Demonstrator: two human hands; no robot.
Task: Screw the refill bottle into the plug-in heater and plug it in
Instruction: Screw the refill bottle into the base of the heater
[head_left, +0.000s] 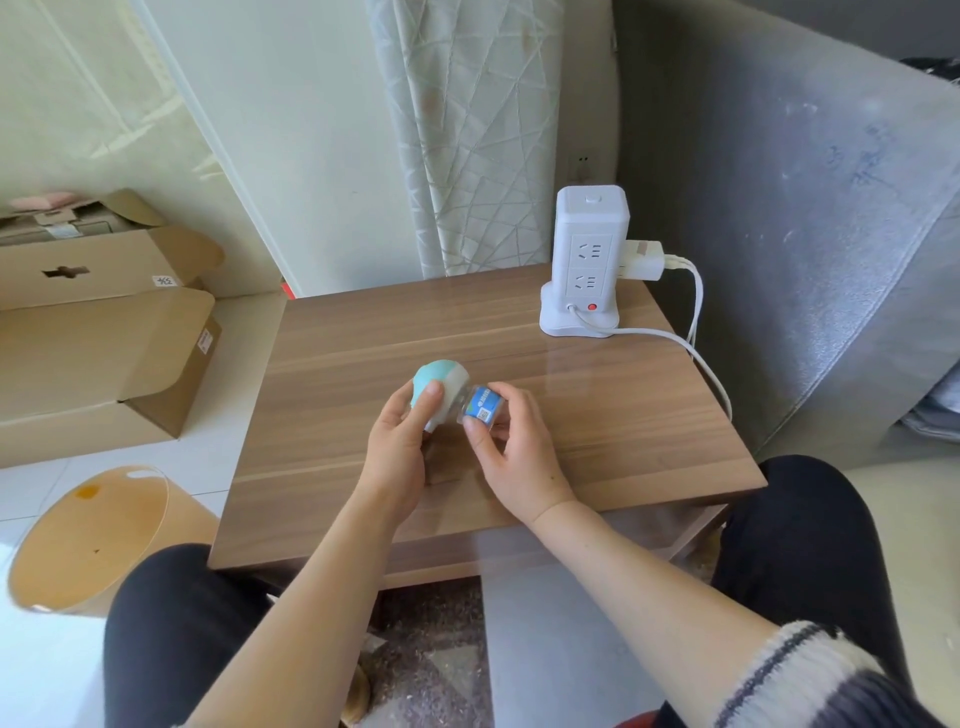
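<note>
Screwing is the step now: the left hand (402, 441) closes around the plug-in heater (440, 387), and the right hand (511, 447) pinches the refill bottle (482, 408), both above the table (623, 415). The thread seems joined, though hidden. Next, finish turning, then reach the white socket tower (587, 260) behind.

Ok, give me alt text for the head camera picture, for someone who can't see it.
Over a wooden table, a person's left hand holds a teal and white plug-in heater while the right hand holds a small blue-labelled refill bottle against it. A white tower power strip stands at the table's far right corner, with one adapter plugged into its side.
</note>
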